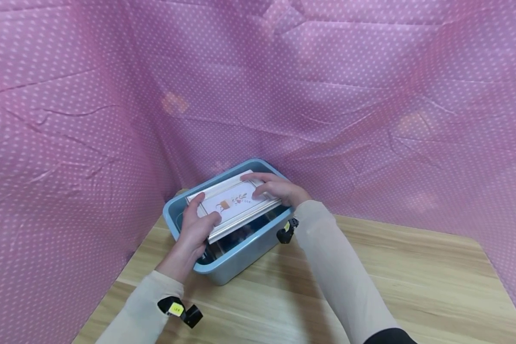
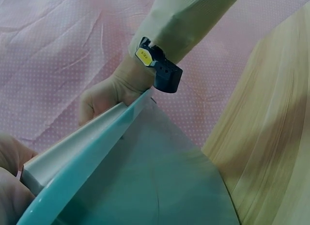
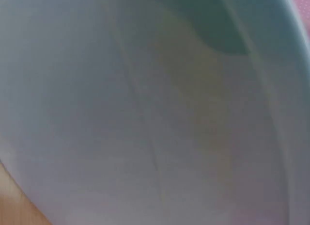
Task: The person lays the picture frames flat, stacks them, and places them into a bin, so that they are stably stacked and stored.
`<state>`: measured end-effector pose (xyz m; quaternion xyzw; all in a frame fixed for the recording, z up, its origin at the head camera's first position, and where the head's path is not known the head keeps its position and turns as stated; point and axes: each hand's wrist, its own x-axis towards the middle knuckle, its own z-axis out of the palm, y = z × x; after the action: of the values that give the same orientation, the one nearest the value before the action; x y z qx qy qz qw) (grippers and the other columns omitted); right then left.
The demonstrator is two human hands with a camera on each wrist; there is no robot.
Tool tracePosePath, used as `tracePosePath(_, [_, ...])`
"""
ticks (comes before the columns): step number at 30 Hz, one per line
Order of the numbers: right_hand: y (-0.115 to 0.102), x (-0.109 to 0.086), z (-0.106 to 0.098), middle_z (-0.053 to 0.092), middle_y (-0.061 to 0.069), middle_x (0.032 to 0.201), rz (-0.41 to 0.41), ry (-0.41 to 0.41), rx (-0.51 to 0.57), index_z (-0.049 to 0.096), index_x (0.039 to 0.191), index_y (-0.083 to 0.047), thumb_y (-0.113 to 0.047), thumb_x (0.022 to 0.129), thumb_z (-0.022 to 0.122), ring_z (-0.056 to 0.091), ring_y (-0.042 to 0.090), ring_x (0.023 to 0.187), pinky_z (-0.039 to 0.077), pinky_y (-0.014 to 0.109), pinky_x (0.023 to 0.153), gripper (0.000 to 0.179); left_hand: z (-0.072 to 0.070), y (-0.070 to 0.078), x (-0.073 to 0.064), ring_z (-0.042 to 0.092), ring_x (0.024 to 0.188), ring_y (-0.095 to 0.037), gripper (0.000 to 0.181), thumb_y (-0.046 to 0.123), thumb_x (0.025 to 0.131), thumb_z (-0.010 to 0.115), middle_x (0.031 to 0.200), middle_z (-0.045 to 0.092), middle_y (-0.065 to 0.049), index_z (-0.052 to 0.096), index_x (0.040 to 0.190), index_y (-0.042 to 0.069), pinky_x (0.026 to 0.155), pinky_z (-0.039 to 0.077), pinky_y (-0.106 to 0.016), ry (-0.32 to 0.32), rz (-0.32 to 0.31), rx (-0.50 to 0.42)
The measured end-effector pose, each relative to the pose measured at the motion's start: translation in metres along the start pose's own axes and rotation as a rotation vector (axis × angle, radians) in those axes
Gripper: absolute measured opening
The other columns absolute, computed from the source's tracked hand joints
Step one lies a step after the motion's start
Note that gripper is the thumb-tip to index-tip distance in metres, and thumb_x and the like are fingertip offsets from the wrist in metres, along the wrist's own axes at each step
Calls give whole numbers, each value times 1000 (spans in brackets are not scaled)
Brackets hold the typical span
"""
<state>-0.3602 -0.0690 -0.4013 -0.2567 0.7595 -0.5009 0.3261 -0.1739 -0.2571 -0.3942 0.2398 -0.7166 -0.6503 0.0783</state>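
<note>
A white picture frame (image 1: 232, 224) with a small plant drawing lies tilted at the mouth of a blue plastic bin (image 1: 241, 263). My left hand (image 1: 196, 224) grips its left end, thumb on the front. At the opposite end my right hand (image 1: 279, 188) holds the frame, with fingers over the top face. In the left wrist view the picture frame (image 2: 72, 147) shows edge-on along the bin rim (image 2: 92, 157), between the left hand (image 2: 12, 171) and the right hand (image 2: 104, 99). Dark, shiny things lie under the frame inside the bin, too hidden to name. The right wrist view holds mostly the blurred bin wall (image 3: 97, 113).
The bin stands on a wooden table (image 1: 395, 267), near its back left corner. Pink dotted cloth (image 1: 284, 95) hangs behind and at both sides. A black wrist camera (image 1: 180, 310) is strapped on the left sleeve, another (image 1: 287, 231) on the right.
</note>
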Motion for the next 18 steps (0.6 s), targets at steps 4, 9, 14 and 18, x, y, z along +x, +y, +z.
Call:
tracePosePath(4, [0, 0, 0, 40, -3, 169, -11, 25, -2, 61, 152, -44, -19, 91, 73, 45, 29, 141, 42, 43, 113, 66, 1, 1, 0, 39, 142, -35, 96, -2, 87, 62, 172, 16, -21, 23, 173, 15, 119, 40, -40, 20, 7, 16])
tracePosePath(9, [0, -1, 0, 37, -6, 175, -29, 23, -19, 60, 153, -40, -19, 95, 70, 25, 26, 163, 16, 60, 136, 62, 2, 3, 1, 27, 156, -38, 95, 4, 93, 64, 179, -1, -17, 16, 174, 16, 134, 26, -47, 38, -2, 15])
tracePosePath(14, [1, -1, 1, 36, -3, 177, -15, 18, -31, 54, 159, -32, -18, 97, 67, 19, 25, 169, 11, 57, 139, 65, 1, 2, 1, 9, 165, -40, 96, 7, 97, 63, 180, -17, -14, 8, 175, 19, 138, 17, -55, 30, -14, -5])
tracePosePath(18, [3, 0, 3, 33, 2, 178, -17, 8, -48, 49, 163, -26, -17, 101, 63, 18, 26, 170, 12, 54, 139, 65, 1, 1, 1, 6, 166, -42, 96, 8, 98, 61, 180, -18, -12, 6, 175, 19, 137, 16, -59, 30, 0, -21])
